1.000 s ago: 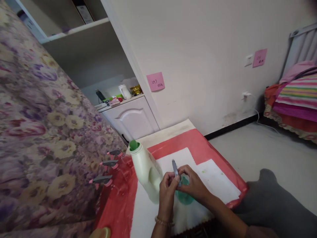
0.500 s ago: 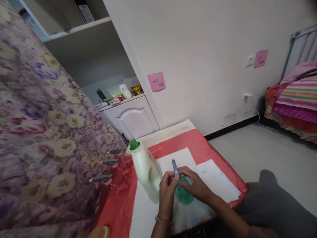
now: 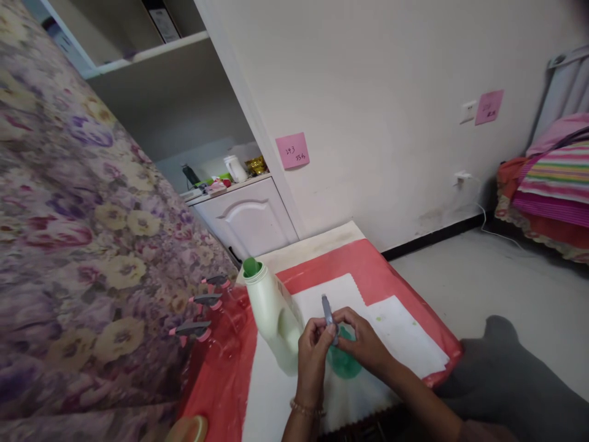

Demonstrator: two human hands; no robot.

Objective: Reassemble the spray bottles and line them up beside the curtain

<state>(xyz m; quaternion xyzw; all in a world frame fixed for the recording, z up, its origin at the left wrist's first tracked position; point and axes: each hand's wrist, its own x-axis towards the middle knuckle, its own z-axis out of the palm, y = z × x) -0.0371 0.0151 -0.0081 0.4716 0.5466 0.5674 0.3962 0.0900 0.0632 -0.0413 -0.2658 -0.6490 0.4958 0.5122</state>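
A grey spray head (image 3: 327, 309) points away from me above a bottle of green liquid (image 3: 346, 363). My left hand (image 3: 314, 347) is closed on its left side, thumb and fingers pinching it. From the other side my right hand (image 3: 361, 337) grips it low down, around the bottle's neck area. Fingers hide the joint, so whether head and bottle are connected cannot be made out. Close by on the left stands a large pale green jug (image 3: 271, 319) with a green piece in its mouth.
Several clear spray bottles with grey and pink heads (image 3: 196, 329) stand left, beside a floral curtain (image 3: 105, 258). White cloth (image 3: 331, 288) lies over the red table cover (image 3: 368, 264). A round lid-like object (image 3: 196, 428) sits at the near left edge. Behind is a cabinet (image 3: 251, 221).
The view has shifted very slightly. Both hands keep the same hold on the spray head, and nothing else has visibly moved.
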